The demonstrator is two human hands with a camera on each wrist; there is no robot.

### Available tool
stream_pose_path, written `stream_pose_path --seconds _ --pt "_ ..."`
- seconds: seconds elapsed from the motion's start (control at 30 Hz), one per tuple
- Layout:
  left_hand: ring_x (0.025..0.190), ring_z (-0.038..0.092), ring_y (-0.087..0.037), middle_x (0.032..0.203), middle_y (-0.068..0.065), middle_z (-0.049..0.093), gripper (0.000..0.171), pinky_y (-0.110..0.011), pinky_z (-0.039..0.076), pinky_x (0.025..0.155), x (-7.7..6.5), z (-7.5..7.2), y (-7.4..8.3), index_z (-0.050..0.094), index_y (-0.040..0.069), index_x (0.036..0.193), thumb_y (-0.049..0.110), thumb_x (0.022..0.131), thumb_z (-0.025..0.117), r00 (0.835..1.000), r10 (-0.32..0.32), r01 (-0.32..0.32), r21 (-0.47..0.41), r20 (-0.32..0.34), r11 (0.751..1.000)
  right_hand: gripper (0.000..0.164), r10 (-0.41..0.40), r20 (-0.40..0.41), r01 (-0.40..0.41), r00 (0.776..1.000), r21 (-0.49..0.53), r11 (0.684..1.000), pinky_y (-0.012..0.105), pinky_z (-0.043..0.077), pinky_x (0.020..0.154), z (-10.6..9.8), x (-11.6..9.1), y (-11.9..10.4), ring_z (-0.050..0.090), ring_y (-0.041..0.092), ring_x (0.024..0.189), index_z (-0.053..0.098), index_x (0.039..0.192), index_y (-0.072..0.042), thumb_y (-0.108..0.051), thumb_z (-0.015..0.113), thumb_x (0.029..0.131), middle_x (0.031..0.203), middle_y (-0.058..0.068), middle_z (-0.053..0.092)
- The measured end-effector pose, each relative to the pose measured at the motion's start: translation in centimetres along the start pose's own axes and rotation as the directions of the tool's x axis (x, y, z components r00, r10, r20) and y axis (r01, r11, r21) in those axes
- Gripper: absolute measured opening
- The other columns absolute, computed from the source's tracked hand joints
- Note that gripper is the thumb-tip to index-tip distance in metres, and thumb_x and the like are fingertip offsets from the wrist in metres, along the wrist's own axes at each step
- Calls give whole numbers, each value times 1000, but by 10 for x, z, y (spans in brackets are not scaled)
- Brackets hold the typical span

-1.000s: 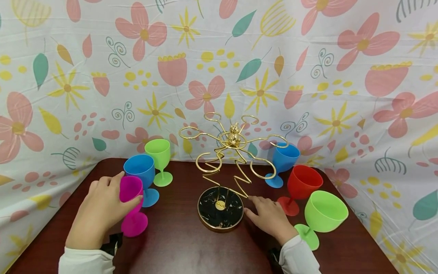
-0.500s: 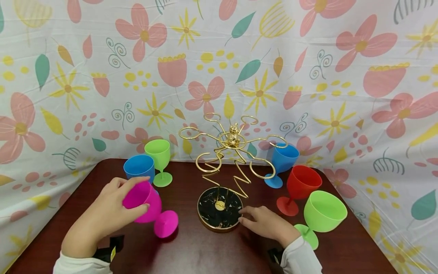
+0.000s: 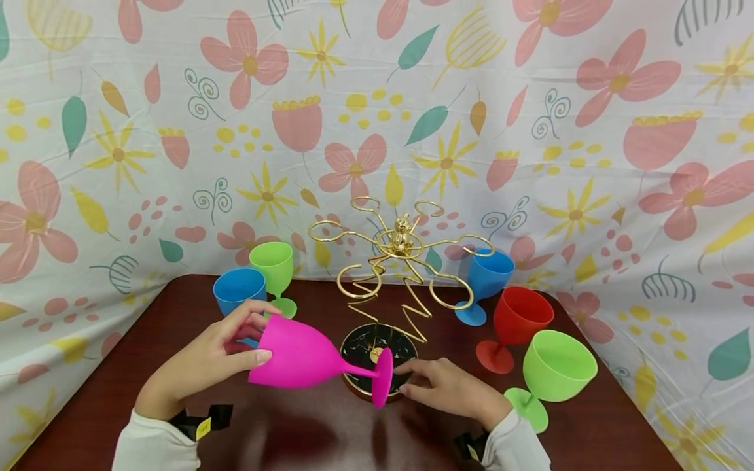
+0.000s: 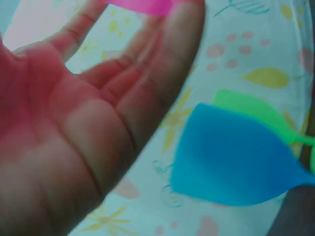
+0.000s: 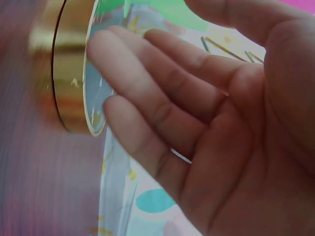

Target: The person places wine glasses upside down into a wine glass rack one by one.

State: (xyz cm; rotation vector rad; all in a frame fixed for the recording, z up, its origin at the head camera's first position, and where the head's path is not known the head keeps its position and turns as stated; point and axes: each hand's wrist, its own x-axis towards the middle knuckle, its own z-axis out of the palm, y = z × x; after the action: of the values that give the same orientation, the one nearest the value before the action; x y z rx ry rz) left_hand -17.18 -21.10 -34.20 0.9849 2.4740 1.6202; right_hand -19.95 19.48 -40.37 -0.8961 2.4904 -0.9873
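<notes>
My left hand [image 3: 209, 360] pinches a magenta plastic goblet [image 3: 300, 353] near its rim, thumb on the near side and fingers on the far side. The goblet lies sideways in the air, its foot pointing right and overlapping the round black base [image 3: 360, 343] of a gold wire stand [image 3: 406, 245]. In the left wrist view only a sliver of the magenta goblet [image 4: 142, 6] shows at the fingertips. My right hand [image 3: 453, 391] is at the base's right side, loosely bent fingers at its edge; the right wrist view shows them beside the gold rim [image 5: 69, 73], contact unclear.
Behind my left hand stand a blue goblet [image 3: 238, 288] and a green goblet [image 3: 272, 265]. To the right are another blue goblet [image 3: 490, 275], a red goblet [image 3: 521, 317] and a green goblet [image 3: 556, 369]. A flowered cloth [image 3: 353, 78] hangs behind the dark table [image 3: 318, 301].
My left hand has lifted the magenta goblet off the table, moved it right and tipped it onto its side. My right hand has shifted slightly left and nearer along the stand's base.
</notes>
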Motion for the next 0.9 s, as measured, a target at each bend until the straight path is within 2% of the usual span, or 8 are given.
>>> stream_pose_path --seconds 0.13,0.27,0.4,0.53,0.6,0.73,0.8,0.9 --pt "113 58 -31 122 -19 57 47 -45 59 76 6 5 -7 42 12 140 8 97 61 998 -11 19 -128 62 992 27 -91 -35 92 995 31 995 24 52 71 5 4 -2 64 8 80 67 122 -21 -33 66 98 96 -7 73" --pt "114 56 -38 126 -24 53 47 -47 59 78 12 10 -11 36 10 143 10 100 56 993 -28 51 -206 112 977 33 -181 -102 190 978 87 978 25 50 63 11 8 -6 63 9 76 68 125 -21 -33 72 95 93 -8 74" --pt "116 55 -42 130 -25 48 46 -48 58 82 16 16 -12 31 8 142 13 101 51 987 -35 81 -305 155 949 43 -230 -187 263 955 180 948 30 56 70 18 12 -10 69 15 91 65 134 -20 -25 75 92 104 -1 75" --pt "119 54 -40 134 -23 42 42 -50 56 86 19 22 -13 31 11 140 13 101 47 980 -14 97 -413 199 905 46 -244 -306 334 920 288 897 34 58 78 24 14 -17 69 21 99 64 136 -15 -10 74 91 117 4 72" --pt "119 54 -40 134 -23 41 40 -50 55 87 21 24 -15 31 11 137 13 101 47 976 0 97 -437 217 894 47 -240 -362 376 901 372 848 36 58 81 25 13 -20 68 23 107 62 138 -8 -3 71 92 122 7 70" --pt "116 55 -39 129 -22 47 42 -48 57 84 24 27 -20 31 10 134 15 99 54 976 -7 95 -393 219 914 38 -191 -448 417 873 484 770 32 55 80 24 10 -23 64 23 114 65 130 1 -2 70 93 121 9 70" --pt "116 55 -39 128 -22 49 47 -49 57 83 26 29 -23 29 8 134 15 97 58 974 -5 94 -382 226 919 33 -155 -476 412 866 504 759 31 55 80 23 9 -24 63 23 113 69 124 2 -4 72 92 116 8 72" --pt "117 55 -38 129 -22 49 57 -51 57 83 29 33 -29 24 3 136 14 95 63 966 34 80 -424 255 902 28 -132 -498 430 857 547 718 30 56 81 23 8 -25 63 20 109 76 118 -10 -3 73 91 111 4 73"
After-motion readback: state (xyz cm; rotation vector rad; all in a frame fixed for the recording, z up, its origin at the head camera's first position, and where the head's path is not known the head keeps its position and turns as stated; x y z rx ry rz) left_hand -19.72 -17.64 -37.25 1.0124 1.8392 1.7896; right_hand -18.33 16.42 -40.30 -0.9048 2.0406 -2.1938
